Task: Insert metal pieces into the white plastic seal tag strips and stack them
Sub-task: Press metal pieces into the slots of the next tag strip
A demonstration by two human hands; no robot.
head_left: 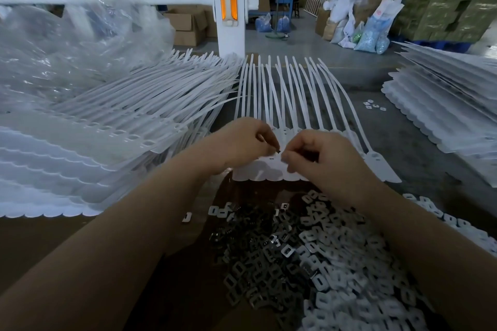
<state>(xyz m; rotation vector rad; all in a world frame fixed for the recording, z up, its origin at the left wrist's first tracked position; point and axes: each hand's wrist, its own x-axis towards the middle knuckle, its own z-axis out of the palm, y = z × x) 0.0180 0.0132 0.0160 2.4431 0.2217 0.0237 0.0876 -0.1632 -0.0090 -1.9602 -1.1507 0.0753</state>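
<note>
At six o'clock our heap of metal pieces (309, 263) lies nearest. Just beyond, our left hand (242, 142) and right hand (317, 158) curl, fingertips pinching one small dark piece (278, 151) between them over the seal tag strip (285, 105), whose tails fan toward twelve; stacked strips (94, 142) sit at nine.

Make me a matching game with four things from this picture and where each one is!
Things:
1. heap of metal pieces
2. big stack of white strips
3. strip sheet being worked on
4. post with orange panels

Places:
A. far behind the table, in the middle
B. nearest the camera, between the forearms
C. on the left of the table
D. under both hands, tails pointing away

Pairs: 1-B, 2-C, 3-D, 4-A
</note>
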